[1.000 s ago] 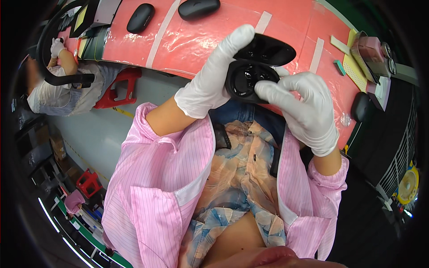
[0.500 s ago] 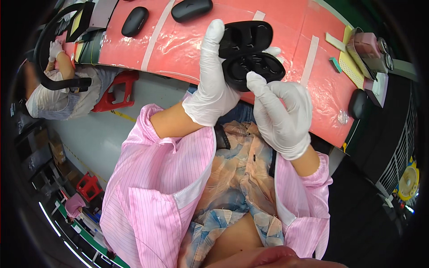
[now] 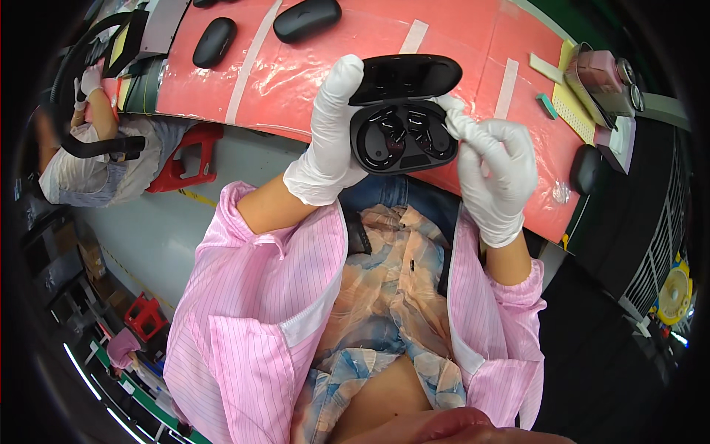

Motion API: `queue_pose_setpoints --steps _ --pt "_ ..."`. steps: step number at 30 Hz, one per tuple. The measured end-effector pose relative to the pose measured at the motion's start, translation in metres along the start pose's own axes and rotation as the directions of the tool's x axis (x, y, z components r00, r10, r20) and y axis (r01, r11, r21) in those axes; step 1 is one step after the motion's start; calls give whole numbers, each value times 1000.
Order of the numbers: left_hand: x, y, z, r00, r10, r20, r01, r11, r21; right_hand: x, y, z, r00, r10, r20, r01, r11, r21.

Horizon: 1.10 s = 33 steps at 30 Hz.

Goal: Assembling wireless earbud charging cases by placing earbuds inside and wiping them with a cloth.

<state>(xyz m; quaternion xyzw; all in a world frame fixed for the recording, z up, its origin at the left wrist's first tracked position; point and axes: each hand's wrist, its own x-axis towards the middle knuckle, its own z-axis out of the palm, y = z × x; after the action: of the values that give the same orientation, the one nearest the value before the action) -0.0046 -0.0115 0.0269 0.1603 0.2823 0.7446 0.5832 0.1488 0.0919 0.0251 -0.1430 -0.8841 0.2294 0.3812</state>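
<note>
My left hand (image 3: 328, 140), in a white glove, holds an open black earbud case (image 3: 405, 161) over the table, thumb along its left side. The raised lid (image 3: 407, 78) is glossy black inside. Two black ear-hook earbuds, the left one (image 3: 384, 135) and the right one (image 3: 427, 135), lie in their hollows. At the case's right edge is my gloved right hand (image 3: 499, 174), its thumb and forefinger pressed together and the other fingers curled. White glove fingertips show beside the hinge there. What the right fingers pinch, if anything, is hidden.
More closed black cases (image 3: 307, 19) lie on the pink-covered table (image 3: 274, 89), one (image 3: 586, 169) at its right edge. At the right stand a clear holder (image 3: 597, 74) and a yellow pad (image 3: 575, 111). Left, a co-worker (image 3: 111, 166) sits on a red stool (image 3: 185, 159).
The case has tilted so both earbuds face up into view, and has shifted slightly down and left. My right hand has moved from the case's front rim to its right edge.
</note>
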Motion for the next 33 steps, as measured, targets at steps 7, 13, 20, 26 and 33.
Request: queue_pose_setpoints --steps 7,13,20,26,33 --pt "-1 0 2 999 44 -17 -40 979 199 15 -5 -21 943 -160 292 194 977 -89" --pt "-4 14 19 904 -301 -302 299 953 -54 15 10 -19 921 -124 370 201 963 -178" --pt "-10 15 14 932 -308 -189 289 950 -121 -21 11 -2 770 636 43 -498 558 664" --pt "-8 12 19 907 -349 -236 313 933 -176 -24 17 -1 800 598 -37 -540 746 389" --pt "-7 3 29 869 -371 -327 386 922 -18 43 9 -13 894 -218 392 244 970 -18"
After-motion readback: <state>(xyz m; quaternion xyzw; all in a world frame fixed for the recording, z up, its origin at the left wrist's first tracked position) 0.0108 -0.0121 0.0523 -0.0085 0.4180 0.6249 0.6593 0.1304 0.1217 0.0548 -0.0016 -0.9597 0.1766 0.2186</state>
